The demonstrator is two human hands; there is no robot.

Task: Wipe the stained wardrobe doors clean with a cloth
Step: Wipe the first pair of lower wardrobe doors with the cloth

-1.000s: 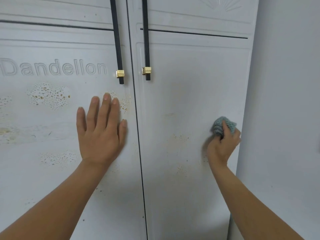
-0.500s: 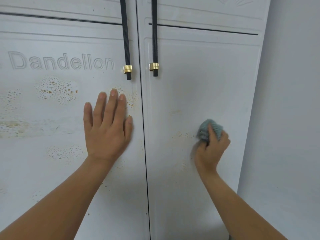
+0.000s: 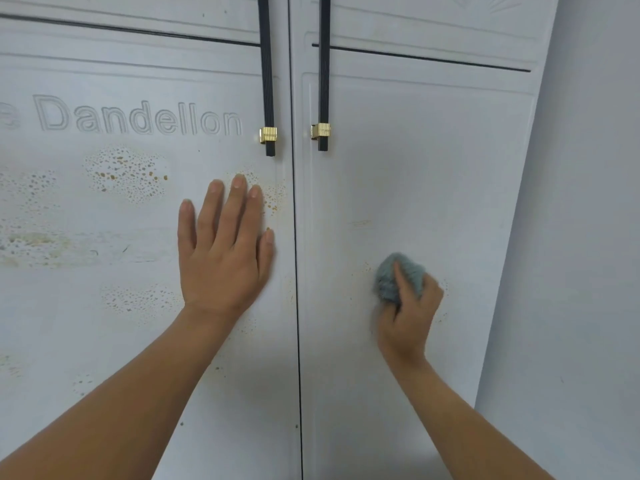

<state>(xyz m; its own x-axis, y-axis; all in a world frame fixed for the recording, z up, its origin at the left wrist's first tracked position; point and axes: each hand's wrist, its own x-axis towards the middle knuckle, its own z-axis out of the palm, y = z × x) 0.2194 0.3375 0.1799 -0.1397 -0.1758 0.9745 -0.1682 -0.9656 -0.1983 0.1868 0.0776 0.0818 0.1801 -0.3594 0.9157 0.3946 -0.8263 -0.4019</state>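
Pale grey wardrobe doors [image 3: 408, 393] with raised moulded panels fill the view, shut side by side with a thin dark seam [image 3: 296, 306] running between them. The left door [image 3: 86, 341] carries brownish-yellow speckled stains [image 3: 126, 174] in several patches: one below the embossed lettering [image 3: 138, 119], a smeared band [image 3: 34, 242] at the far left, and a fainter patch [image 3: 138, 299] lower down. More specks sit near the seam, just beside the fingertips of the left hand [image 3: 223, 258]. The right door [image 3: 415, 168] looks far less marked, with only a faint streak [image 3: 360, 223] and a few small specks around the cloth.

A small bunched blue-grey fuzzy cloth [image 3: 398, 278] is pressed against the right door, a little below its middle and closer to the seam than to the outer edge. The right hand [image 3: 410, 317] grips it, fingers curled round the wad with one finger lying across its front. The left hand lies flat on the left door, palm down and fingers straight and slightly spread, its thumb near the seam.

Above the hands, two long black ribbed handles [image 3: 266, 81] hang upright, one on each side of the seam, each with a ribbed gold-coloured cap [image 3: 268, 135] near its lower end. A thin dark line crosses each door near the top. A plain pale wall [image 3: 588, 237] stands to the right of the wardrobe.
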